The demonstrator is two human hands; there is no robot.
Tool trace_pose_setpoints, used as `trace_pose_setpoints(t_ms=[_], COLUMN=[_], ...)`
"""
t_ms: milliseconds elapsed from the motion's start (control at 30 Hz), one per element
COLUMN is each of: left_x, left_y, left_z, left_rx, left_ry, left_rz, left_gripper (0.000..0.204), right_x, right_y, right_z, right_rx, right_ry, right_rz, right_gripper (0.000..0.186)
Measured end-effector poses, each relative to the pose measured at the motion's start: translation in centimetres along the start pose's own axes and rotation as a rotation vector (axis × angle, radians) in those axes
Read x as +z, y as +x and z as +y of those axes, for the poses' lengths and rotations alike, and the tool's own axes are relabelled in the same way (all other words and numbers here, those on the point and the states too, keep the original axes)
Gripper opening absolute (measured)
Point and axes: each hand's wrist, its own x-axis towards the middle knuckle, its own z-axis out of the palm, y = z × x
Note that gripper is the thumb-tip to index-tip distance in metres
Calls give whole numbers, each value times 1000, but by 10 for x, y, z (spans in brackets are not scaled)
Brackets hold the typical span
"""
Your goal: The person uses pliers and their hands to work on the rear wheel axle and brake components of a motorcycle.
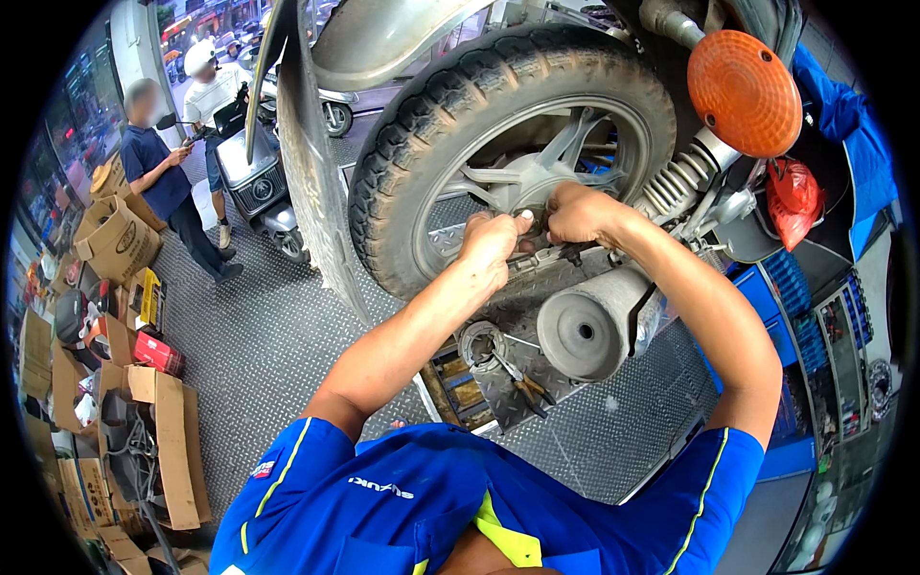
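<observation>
Both my hands are at the hub (530, 184) of a motorbike's rear wheel, whose dusty, knobbly tyre (383, 177) stands upright in front of me. My left hand (493, 245) is closed, thumb up, by the lower side of the hub; what its fingers grip is hidden. Just right of it, my right hand (583, 213) curls its fingers at the axle area, and anything in them is out of sight. Below the hands lie a round metal ring-shaped part (482, 347) and pliers (527, 385) with dark and yellow handles. A grey muffler (585, 331) sticks out toward me.
An orange turn signal (745, 94) and a coil-spring shock absorber (680, 182) crowd the upper right. A red plastic bag (793, 203) hangs beyond. Cardboard boxes (120, 235) line the left. Two people stand by a scooter (254, 177) at far left, one in dark blue (153, 168).
</observation>
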Motion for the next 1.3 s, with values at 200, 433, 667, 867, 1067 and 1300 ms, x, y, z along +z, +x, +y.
trace_pose_setpoints(t_ms=[200, 433, 667, 867, 1067, 1300], left_x=[1, 1, -1, 6, 10, 8], left_y=[-4, -7, 3, 0, -7, 5], left_z=[3, 5, -2, 2, 4, -5], left_rx=[-23, 34, 92, -17, 0, 7], left_ry=[32, 103, 36, 146, 88, 71], left_rz=[-8, -21, 53, 97, 96, 116], left_gripper=[21, 15, 12, 16, 14, 16], right_x=[-3, 5, 24, 27, 23, 33], right_y=[3, 11, 17, 17, 6, 8], right_z=[6, 25, 30, 32, 18, 21], right_rx=[14, -86, -425, -354, -270, -285], right_ry=[76, 151, -115, -66, -83, -129], right_rz=[-40, 28, 393, 397, 368, 479], right_gripper=[29, 25, 19, 12, 10, 9])
